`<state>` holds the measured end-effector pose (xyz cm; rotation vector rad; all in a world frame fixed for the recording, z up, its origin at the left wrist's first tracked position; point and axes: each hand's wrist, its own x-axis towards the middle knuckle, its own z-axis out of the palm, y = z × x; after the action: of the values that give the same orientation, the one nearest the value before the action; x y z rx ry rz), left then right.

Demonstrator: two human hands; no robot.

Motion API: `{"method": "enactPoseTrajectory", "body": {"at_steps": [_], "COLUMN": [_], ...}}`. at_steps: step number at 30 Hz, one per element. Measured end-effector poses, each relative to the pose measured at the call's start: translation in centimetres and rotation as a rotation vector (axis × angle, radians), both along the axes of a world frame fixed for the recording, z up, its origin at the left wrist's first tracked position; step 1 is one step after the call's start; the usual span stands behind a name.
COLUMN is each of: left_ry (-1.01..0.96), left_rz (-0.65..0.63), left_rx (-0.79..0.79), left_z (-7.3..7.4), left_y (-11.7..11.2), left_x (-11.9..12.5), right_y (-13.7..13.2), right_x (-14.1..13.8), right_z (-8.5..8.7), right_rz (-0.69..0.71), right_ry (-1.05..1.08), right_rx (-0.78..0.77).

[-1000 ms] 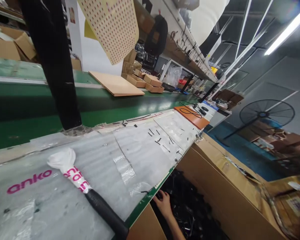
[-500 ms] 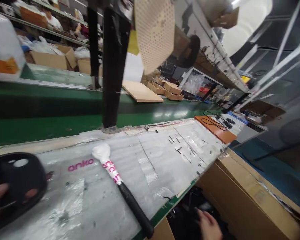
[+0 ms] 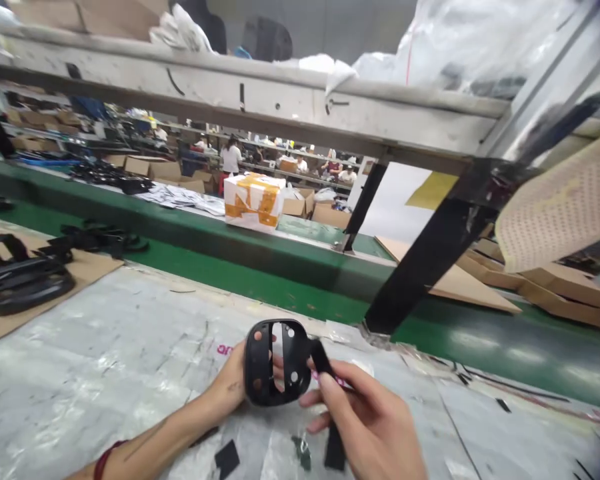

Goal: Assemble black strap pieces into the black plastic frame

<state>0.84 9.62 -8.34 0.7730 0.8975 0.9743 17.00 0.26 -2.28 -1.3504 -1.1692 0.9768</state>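
Note:
My left hand (image 3: 234, 375) grips a rounded black plastic frame (image 3: 291, 350) from behind and holds it tilted up over the bench. Two long slots and several round holes run through the frame, and some of my fingers show through them. A black strap (image 3: 322, 358) is pinched between the thumb and fingers of my right hand (image 3: 375, 417), close to the frame's right edge. Its lower end (image 3: 335, 450) hangs below that hand. Whether strap and frame touch, I cannot tell. Part of a white-wrapped object (image 3: 366, 367) shows behind my right hand, mostly hidden.
A small black square piece (image 3: 227, 459) lies on the plastic-covered bench (image 3: 145, 333). Black plastic parts (image 3: 27, 283) rest on cardboard at left. A black post (image 3: 410, 280) rises at the bench's back edge, before a green conveyor (image 3: 300, 293). A taped white box (image 3: 255, 203) stands beyond.
The view has swung left. My right hand has come up from the box of black parts beside the bench and now holds a black strap at the frame in my left hand.

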Motion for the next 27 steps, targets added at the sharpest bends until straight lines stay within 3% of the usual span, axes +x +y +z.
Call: {"method": "enactPoseTrajectory", "body": {"at_steps": [3, 5, 7, 10, 14, 18, 23, 27], "left_ry": [-0.003, 0.005, 0.015, 0.024, 0.048, 0.007, -0.018, 0.051], "left_rz": [0.095, 0.149, 0.152, 0.099, -0.011, -0.039, -0.106, -0.093], "left_rx": [0.064, 0.105, 0.119, 0.106, 0.136, 0.106, 0.091, 0.240], "left_z": [-0.5, -0.9, -1.1, -0.7, 0.0, -1.2, -3.1, -2.6], "left_y": [-0.3, -0.5, -0.7, -0.9, -0.9, -0.4, 0.2, 0.3], "left_x": [-0.2, -0.3, -0.4, -0.3, -0.5, -0.4, -0.2, -0.6], "right_y": [4.1, 5.5, 6.1, 6.5, 6.9, 7.3, 7.2, 7.2], "right_x": [-3.1, -3.5, -3.2, -2.6, -1.8, -1.6, -1.7, -1.5], "right_z": [0.1, -1.1, -2.6, -4.2, -4.9, -5.0, -3.9, -2.2], "right_rz": [0.068, 0.033, -0.010, -0.059, -0.016, -0.063, 0.044, 0.046], "right_ry": [-0.442, -0.691, -0.782, -0.786, -0.700, -0.641, -0.580, -0.535], "right_rx": [0.228, 0.342, 0.407, 0.502, 0.480, 0.473, 0.533, 0.578]}}
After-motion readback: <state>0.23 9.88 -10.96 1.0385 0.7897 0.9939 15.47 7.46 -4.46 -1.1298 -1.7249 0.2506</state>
